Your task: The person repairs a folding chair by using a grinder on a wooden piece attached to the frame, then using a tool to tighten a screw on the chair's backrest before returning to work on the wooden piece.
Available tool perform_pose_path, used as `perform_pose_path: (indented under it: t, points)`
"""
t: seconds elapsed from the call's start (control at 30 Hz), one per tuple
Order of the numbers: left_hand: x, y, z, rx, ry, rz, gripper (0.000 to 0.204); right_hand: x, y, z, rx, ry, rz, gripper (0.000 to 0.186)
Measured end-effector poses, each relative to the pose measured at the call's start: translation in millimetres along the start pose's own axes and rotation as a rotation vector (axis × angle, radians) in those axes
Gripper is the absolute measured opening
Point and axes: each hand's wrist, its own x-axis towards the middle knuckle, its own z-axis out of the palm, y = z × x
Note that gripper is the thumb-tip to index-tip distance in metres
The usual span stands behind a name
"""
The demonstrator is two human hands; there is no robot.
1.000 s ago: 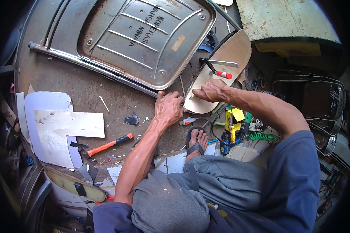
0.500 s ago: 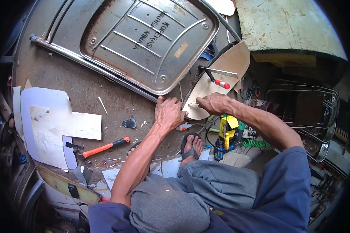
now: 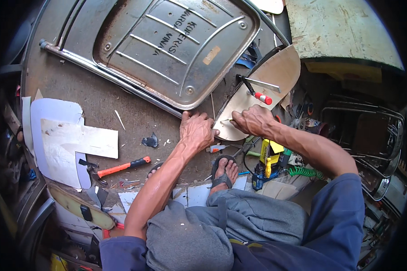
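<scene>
A curved pale plywood board [image 3: 280, 72] lies with a dark strip along its left edge. A bar clamp with a red handle [image 3: 261, 98] is fixed on it. My left hand [image 3: 195, 132] has its fingers curled at the board's lower left end, gripping that edge beside a metal folding chair [image 3: 176, 63]. My right hand [image 3: 253, 121] is closed just above the board's lower part, around a thin tool [image 3: 226, 120] whose tip points toward my left hand; its kind is too small to make out.
An orange-handled hammer [image 3: 122, 167] and white cut sheets [image 3: 95, 142] lie to the left. A yellow box [image 3: 272, 151], power tool [image 3: 257, 178] and green coiled hose [image 3: 303, 170] are at the right. More folded chairs [image 3: 371, 144] stand far right, below a pale panel [image 3: 339, 27]. My sandaled foot [image 3: 224, 176] is below the board.
My right hand has shifted a little down and right on the board, and the thin tool now shows beyond its fingers. My left hand stays at the board's end.
</scene>
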Motion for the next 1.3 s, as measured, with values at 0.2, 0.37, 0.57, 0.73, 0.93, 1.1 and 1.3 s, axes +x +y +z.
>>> perform_pose_path:
  t: [0.2,0.37,0.57,0.73,0.93,1.1,1.3]
  points:
    - [1,0,3,-0.008,0.017,-0.011,0.038,18,-15,-8,-0.101,-0.097,-0.021,0.024]
    - [0,-2,3,-0.012,0.037,-0.003,0.036,13,-10,-4,-0.086,-0.066,-0.002,0.027]
    - [1,-2,6,0.011,0.049,0.003,0.037,38,-38,-19,-0.291,-0.166,0.0,0.023]
    - [-5,-4,7,-0.005,0.067,0.024,0.037,14,-6,-11,-0.074,-0.171,0.006,0.034]
    - [-2,-3,3,-0.004,0.026,0.016,0.04,13,14,27,0.1,-0.073,-0.049,0.042]
    - [-2,-1,-1,-0.026,0.02,0.036,0.039,-2,11,42,0.324,0.043,0.073,0.042]
    - [-4,-2,0,-0.011,0.003,0.001,0.044,-37,-34,50,0.47,0.479,0.331,0.039]
